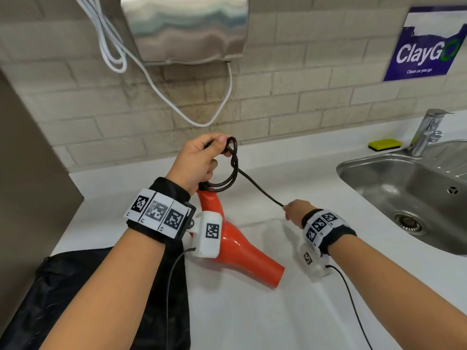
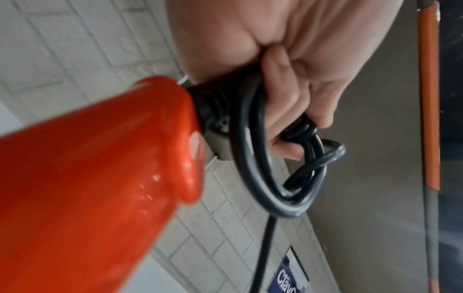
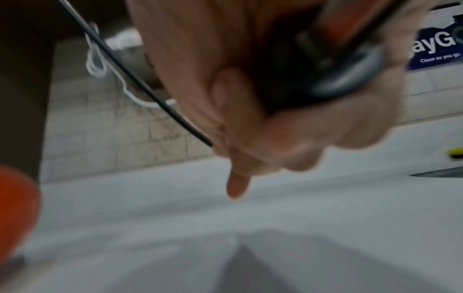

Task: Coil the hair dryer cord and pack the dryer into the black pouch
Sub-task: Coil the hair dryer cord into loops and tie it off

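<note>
Both hands grip cord — taut.

Head view downward over counter; wrist views close, sharing brick wall.

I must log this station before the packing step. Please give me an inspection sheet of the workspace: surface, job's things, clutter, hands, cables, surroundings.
Surface: white counter, with a steel sink at the right.
Job's things: orange dryer on the counter; its black cord partly coiled; black pouch lying at front left.
Clutter: yellow sponge beside the tap.
Hands: left hand holds the coil loops above the dryer handle; right hand grips the cord's free stretch, pulled taut.
Cables: white cable hanging on the wall; thin black wrist-camera leads.
Surroundings: brick wall, metal wall unit, ClayGo sign.
</note>
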